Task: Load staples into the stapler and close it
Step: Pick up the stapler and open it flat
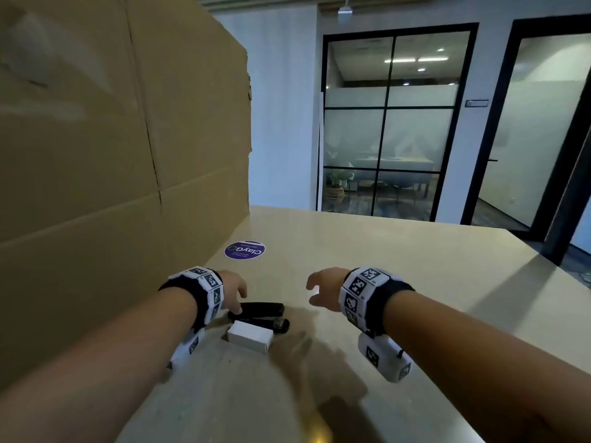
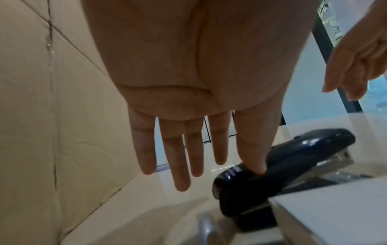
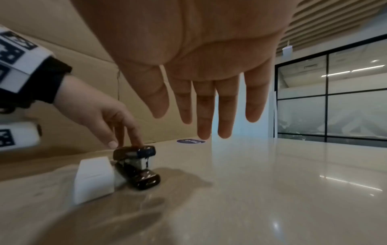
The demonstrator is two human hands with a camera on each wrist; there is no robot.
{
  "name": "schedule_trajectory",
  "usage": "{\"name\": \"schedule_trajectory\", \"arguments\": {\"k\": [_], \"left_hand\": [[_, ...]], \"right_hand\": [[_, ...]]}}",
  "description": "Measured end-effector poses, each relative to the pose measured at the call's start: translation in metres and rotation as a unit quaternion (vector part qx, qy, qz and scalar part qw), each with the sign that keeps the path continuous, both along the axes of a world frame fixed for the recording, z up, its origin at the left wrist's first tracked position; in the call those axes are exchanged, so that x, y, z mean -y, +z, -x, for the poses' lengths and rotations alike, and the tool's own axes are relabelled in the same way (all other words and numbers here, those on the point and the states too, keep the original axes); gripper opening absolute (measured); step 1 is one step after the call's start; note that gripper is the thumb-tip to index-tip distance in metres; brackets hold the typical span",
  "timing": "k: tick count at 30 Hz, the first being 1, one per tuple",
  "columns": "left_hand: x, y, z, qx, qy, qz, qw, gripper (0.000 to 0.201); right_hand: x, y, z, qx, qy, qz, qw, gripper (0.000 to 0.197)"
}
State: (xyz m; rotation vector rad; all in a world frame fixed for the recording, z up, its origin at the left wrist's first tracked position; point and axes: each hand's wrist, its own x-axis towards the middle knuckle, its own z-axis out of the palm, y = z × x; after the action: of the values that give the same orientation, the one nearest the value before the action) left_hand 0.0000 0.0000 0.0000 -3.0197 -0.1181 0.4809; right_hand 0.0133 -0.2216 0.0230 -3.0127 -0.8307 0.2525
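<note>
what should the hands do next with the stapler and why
Probably close the left hand round the stapler to steady it: only a fingertip touches its top, the right hand hovers holding nothing, and the white box sits shut beside it.

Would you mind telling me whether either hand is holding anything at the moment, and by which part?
Nothing is held. The left hand only touches the stapler on its top cover with straight fingers; the right hand hovers open.

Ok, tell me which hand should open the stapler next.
Probably left. The left hand already touches the stapler top with a fingertip; the right hand hovers open, apart from it, holding nothing.
</note>
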Motion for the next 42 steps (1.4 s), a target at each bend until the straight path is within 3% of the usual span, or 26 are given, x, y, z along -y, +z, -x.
{"name": "schedule_trajectory", "arguments": {"k": [13,19,31,42], "left_hand": [[0.018,-0.012,-0.019,-0.024,-0.052,0.019,0.998,0.042],[0.065,-0.01,-0.02,-0.027,-0.119,0.041,0.992,0.041],[0.177,-0.017,-0.009,-0.026,-0.243,0.07,0.967,0.033],[0.276,-0.018,0.02,-0.005,-0.313,0.088,0.946,0.037]], "right_hand": [[0.001,-0.046,-0.008,-0.043,0.001,0.019,0.999,0.047],[0.024,-0.049,-0.011,-0.082,-0.034,0.029,0.996,0.048],[0.133,-0.058,0.003,-0.076,-0.124,0.046,0.988,0.023],[0.194,-0.062,0.028,-0.094,-0.157,0.032,0.983,0.027]]}}
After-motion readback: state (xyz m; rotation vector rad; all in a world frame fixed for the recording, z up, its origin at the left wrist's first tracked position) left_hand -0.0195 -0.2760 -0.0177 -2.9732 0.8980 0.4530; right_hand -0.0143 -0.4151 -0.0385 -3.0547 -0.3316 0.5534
